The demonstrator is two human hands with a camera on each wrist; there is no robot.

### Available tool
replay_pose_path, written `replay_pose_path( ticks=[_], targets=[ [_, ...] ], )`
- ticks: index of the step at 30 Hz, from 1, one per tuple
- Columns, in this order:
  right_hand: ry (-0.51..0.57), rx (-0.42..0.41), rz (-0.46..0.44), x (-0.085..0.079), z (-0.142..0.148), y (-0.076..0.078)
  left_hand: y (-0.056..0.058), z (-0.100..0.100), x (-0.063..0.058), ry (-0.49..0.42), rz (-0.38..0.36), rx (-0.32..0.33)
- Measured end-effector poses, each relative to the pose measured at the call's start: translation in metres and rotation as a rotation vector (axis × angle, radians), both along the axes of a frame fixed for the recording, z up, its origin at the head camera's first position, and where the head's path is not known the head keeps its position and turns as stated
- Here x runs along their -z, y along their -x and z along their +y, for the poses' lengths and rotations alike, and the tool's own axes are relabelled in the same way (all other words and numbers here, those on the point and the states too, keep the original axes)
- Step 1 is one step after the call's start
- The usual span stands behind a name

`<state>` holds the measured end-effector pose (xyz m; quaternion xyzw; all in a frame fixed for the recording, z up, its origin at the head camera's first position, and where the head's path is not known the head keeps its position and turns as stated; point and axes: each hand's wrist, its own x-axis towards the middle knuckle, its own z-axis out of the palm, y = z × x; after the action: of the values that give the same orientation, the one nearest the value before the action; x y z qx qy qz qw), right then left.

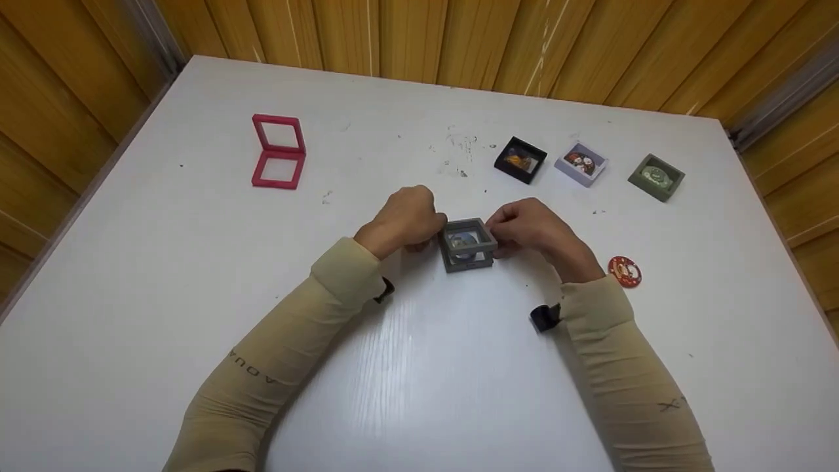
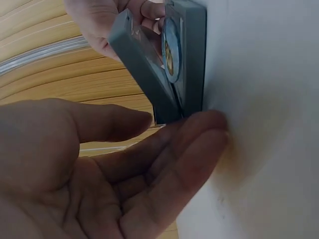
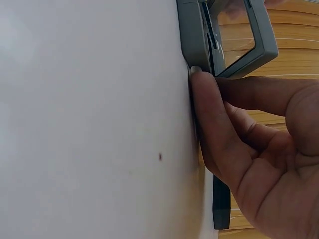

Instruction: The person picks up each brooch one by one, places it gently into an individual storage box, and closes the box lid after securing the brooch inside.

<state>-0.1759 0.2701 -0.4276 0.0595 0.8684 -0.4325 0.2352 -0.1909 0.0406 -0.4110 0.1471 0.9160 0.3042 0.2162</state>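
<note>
A grey hinged display frame (image 1: pixel 469 244) with clear film windows stands partly open on the table between both hands. Inside it lies a round blue disc (image 2: pixel 171 50) with a gold-brown picture, against the film of the lower half. My left hand (image 1: pixel 408 219) holds the frame's left edge, thumb and curled fingers at its corner in the left wrist view. On the opposite edge, my right hand (image 1: pixel 527 226) pinches the lower half near the corner between thumb and forefinger (image 3: pixel 212 107). The upper half tilts up over the disc.
Black (image 1: pixel 520 160), lilac (image 1: pixel 581 164) and green (image 1: pixel 656 177) frames, each with a picture disc, lie at the back right. An opened red frame (image 1: pixel 278 152) stands at the back left. A red round disc (image 1: pixel 624 271) lies beside my right forearm.
</note>
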Motion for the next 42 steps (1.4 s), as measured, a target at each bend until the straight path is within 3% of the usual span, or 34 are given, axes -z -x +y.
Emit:
replay_pose_path(
  ticks=[6,18,42],
  targets=[
    [0.000,0.004,0.006,-0.001,-0.001,0.000,0.003,-0.001,0.003,-0.092,-0.086,-0.072],
    [0.100,0.079,-0.025,0.000,0.000,0.001,0.001,0.005,0.012,-0.199,-0.058,-0.222],
    [0.282,0.222,-0.077,0.000,0.000,0.003,0.000,0.015,0.022,-0.375,-0.153,-0.337]
  ],
)
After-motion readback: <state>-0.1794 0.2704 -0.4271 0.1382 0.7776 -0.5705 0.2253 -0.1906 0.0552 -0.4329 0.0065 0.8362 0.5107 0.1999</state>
